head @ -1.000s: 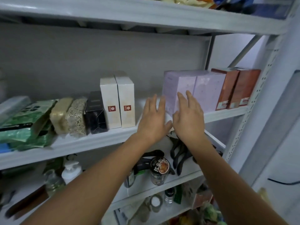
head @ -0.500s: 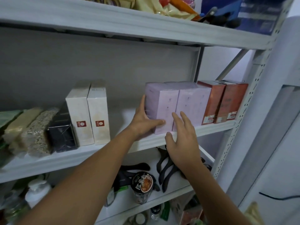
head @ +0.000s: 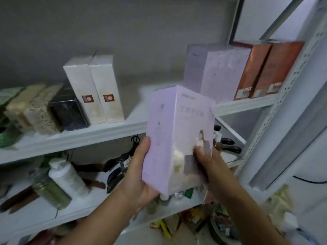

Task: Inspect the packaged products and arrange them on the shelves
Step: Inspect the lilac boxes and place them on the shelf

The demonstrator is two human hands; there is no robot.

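One lilac box (head: 177, 138) now off shelf (head: 106, 133), left hand (head: 139, 175) and right hand (head: 207, 161) gripping its base; twin (head: 217, 71) stays at 1 o'clock.

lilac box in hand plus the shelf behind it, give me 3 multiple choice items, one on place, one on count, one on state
1. Where does the other lilac box stand?
A. on the shelf, beside the brown boxes
B. on the floor
C. on the lower shelf

2. How many white boxes are on that shelf?
A. one
B. two
C. four

3. How is the held box held?
A. by both hands, off the shelf
B. by one hand only
C. by neither; it lies flat on the shelf

Key: 1 A, it stands just left of the brown boxes; 2 B, two stand side by side; 3 A, left hand and right hand hold its lower half.
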